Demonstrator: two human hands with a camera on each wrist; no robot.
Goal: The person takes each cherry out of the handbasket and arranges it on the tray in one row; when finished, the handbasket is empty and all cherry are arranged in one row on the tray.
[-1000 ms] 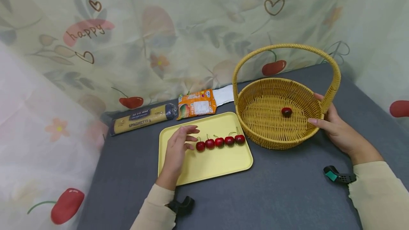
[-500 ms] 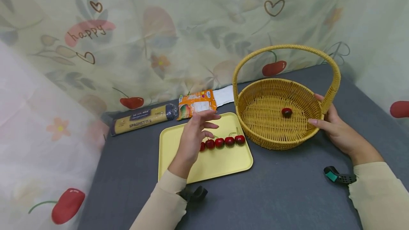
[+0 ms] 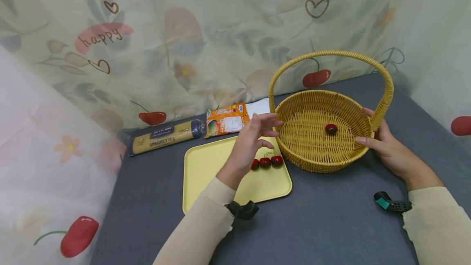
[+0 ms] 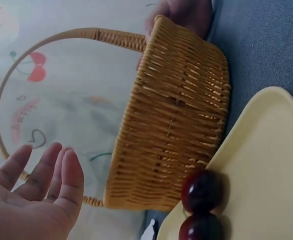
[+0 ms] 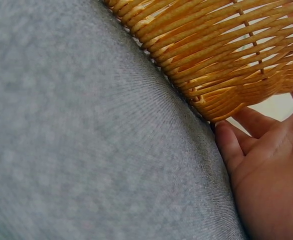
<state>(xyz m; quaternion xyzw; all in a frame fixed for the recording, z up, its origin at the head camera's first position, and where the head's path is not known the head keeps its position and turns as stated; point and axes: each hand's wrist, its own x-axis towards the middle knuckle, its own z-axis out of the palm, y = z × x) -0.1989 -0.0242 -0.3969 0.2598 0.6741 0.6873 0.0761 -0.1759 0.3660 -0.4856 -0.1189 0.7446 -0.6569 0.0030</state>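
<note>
A wicker basket [image 3: 312, 162] with a tall arched handle stands on the right side of the table, a single dark red cherry [image 3: 331, 129] lying inside. My right hand [image 3: 399, 158] grips its right side, thumb over the rim; in the right wrist view, fingers [image 5: 229, 145] touch the basket's base. My left hand [image 3: 247, 146] hovers over the yellow tray [image 3: 206, 175], fingers loosely bent and holding nothing, near the basket's left rim. Beneath it a row of cherries [image 3: 265, 162] lies on the tray; the hand hides part of the row. Two cherries [image 4: 201, 191] show in the left wrist view.
Behind the tray lie a spaghetti packet [image 3: 165, 136], an orange packet [image 3: 227, 120] and a white packet [image 3: 258, 107], against a patterned cloth [image 3: 220, 44]. The grey tabletop [image 3: 312, 220] extends in front of tray and basket.
My left hand has moved right across the tray, from left of the cherry row to above it, near the basket. My right hand and the basket have stayed in place.
</note>
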